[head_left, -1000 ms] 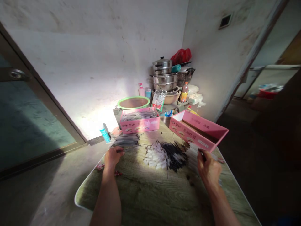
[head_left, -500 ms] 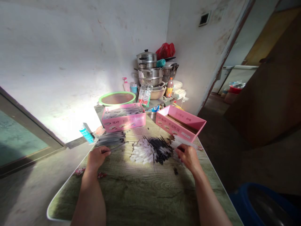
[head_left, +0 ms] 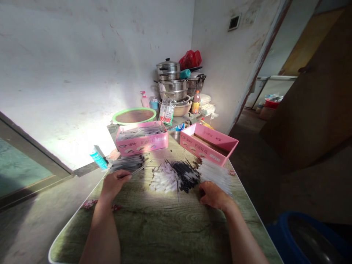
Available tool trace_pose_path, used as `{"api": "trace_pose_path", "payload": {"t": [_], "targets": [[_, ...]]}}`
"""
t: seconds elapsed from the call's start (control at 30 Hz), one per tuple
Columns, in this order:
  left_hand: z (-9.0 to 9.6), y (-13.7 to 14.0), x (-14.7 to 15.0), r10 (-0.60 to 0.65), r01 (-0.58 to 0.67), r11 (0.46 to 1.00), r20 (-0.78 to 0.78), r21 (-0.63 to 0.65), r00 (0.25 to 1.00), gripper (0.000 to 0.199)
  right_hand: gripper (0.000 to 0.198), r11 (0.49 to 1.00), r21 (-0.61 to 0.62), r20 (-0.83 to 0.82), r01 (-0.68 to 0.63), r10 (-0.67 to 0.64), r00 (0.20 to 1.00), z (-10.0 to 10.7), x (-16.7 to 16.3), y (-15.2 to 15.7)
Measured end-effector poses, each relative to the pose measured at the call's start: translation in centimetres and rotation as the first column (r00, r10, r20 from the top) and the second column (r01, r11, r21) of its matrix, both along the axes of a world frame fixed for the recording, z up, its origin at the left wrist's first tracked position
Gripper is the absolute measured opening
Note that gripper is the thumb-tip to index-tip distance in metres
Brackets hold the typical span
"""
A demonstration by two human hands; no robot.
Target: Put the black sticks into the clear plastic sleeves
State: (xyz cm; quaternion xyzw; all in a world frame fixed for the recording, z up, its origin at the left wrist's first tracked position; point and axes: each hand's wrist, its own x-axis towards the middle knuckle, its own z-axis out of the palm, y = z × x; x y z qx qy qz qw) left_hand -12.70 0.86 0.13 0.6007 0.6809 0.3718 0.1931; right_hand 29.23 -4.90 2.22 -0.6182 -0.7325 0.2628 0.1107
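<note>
My left hand is closed in a pinch on a thin translucent stick, which points up and right over the table. Just behind that hand lies a stack of grey see-through sticks with dark ends. My right hand rests low over the table, its fingers curled in; whatever they hold is hidden. To its left is a heap of small black pieces, beside a heap of short white pieces. Clear thin tubes lie spread behind the right hand.
A pink box filled with sticks stands at the back left of the wood-grain table. Another pink box sits at the back right. Beyond them are a green-rimmed basin and stacked steel pots. A blue tub stands at right.
My right hand has come off the clear tubes, nearer to me and left, covering the spot where small dark bits lay. The stick in my left hand now tilts more upward. The view has shifted slightly.
</note>
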Motion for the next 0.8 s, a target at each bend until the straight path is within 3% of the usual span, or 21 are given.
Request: {"api": "trace_pose_path", "payload": {"t": [0.13,0.23,0.33,0.5,0.63,0.8], "targets": [[-0.3,0.5,1.8,-0.076,0.068,0.995,0.127,0.071,0.989,0.02,0.016,0.997,0.06,0.188,-0.038,0.027,0.982,0.6,-0.3,0.4],[-0.4,0.8,3.3,-0.133,0.116,0.987,0.173,0.108,0.976,0.017,0.012,0.98,0.19,0.154,0.061,-0.091,0.984,0.6,-0.5,0.9],[-0.2,0.8,4.8,-0.178,0.156,0.98,0.187,0.124,0.966,0.015,0.011,0.93,0.335,0.119,0.154,-0.204,0.972,0.0,-0.8,1.5],[0.1,0.5,7.1,-0.271,0.234,0.951,0.187,0.201,0.944,0.009,0.014,0.869,0.451,0.072,0.204,-0.263,0.962,-1.5,-1.1,2.5],[0.0,0.4,8.2,-0.334,0.307,0.927,0.101,0.217,0.937,0.008,0.017,0.841,0.473,-0.056,0.262,-0.268,0.962,-1.6,-1.0,2.5],[0.0,0.0,9.4,-0.355,0.337,0.922,0.067,0.192,0.933,0.01,0.03,0.86,0.397,-0.416,0.32,-0.142,0.898,-1.0,-2.2,1.6]]}}
